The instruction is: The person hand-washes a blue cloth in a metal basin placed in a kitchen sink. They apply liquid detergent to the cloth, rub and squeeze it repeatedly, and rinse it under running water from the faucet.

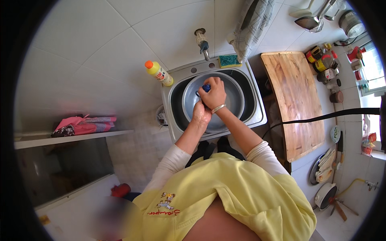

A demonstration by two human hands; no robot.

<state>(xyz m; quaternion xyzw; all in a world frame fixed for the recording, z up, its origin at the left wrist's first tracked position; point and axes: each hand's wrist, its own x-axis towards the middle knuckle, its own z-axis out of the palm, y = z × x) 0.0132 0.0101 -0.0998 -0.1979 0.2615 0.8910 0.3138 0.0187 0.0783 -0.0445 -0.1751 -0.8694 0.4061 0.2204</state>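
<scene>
Over a round metal basin (188, 87) set in a stainless steel sink (259, 108), my two hands are close together. My right hand (215, 92) wears a bangle at the wrist, and its fingers close around a small dark blue object (206, 88), which looks like cloth or a scrubber; its exact kind cannot be told. Wet and partly turned up, my left hand (201, 113) lies just below, against the right hand; its fingers are mostly hidden. Behind the basin are a wall faucet (204, 46) and a green and yellow sponge (229, 61) on the sink's rim.
A yellow bottle with an orange cap (159, 73) stands at the sink's left back corner. A grey towel (251, 30) hangs over the right back corner. To the right lies a large wooden board (295, 105), with jars and bottles (327, 61) beyond. A black cable (325, 116) crosses it.
</scene>
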